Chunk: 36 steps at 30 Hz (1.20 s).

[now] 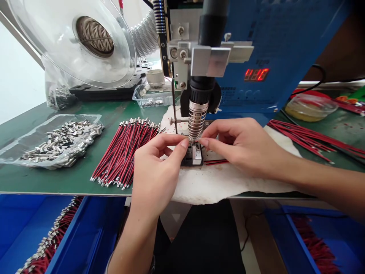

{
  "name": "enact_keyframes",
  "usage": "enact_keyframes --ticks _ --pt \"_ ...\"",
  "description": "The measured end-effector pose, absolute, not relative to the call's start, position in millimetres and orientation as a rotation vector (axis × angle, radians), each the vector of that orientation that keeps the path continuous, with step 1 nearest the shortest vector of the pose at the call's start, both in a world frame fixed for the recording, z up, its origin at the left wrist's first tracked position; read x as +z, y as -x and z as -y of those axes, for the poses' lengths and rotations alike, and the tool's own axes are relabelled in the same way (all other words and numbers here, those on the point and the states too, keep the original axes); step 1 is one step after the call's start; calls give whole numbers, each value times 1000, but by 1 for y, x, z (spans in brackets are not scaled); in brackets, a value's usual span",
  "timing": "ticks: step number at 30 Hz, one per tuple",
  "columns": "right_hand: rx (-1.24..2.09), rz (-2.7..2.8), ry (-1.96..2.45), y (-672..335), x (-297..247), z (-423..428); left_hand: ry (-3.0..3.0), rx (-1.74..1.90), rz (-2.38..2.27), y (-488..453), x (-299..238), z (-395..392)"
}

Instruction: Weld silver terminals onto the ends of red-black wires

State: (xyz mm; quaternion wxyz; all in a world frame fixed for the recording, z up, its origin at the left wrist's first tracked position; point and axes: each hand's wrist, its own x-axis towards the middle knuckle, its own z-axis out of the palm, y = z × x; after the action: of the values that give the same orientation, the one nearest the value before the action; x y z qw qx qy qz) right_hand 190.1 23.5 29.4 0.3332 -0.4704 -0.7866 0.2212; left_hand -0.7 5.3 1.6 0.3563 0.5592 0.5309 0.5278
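Under the soldering head of a blue machine, both of my hands meet at a small metal fixture (196, 153). My left hand (156, 163) pinches thumb and forefinger together at the fixture's left side; what lies between them is too small to make out. From the right, my right hand (242, 146) pinches a thin red wire (199, 140), of which only a bit shows at the fingertips. The coiled-spring soldering tip (197, 120) comes down right above the fingers. Red and black wires (216, 162) lie beside the fixture, below my right hand.
A bundle of red-black wires (122, 152) with metal ends lies left. Further left stands a plastic tray (54, 165) of metal connectors. Behind are a clear fume hood (57, 38) and the blue machine housing (242, 99). More wires (308, 137) lie right; blue bins (85, 236) sit below the table edge.
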Motion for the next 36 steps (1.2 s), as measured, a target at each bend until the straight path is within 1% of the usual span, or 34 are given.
enact_keyframes --ticks 36 --pt "540 2071 1199 -191 30 -23 -1468 1370 -1362 2 -2 -4"
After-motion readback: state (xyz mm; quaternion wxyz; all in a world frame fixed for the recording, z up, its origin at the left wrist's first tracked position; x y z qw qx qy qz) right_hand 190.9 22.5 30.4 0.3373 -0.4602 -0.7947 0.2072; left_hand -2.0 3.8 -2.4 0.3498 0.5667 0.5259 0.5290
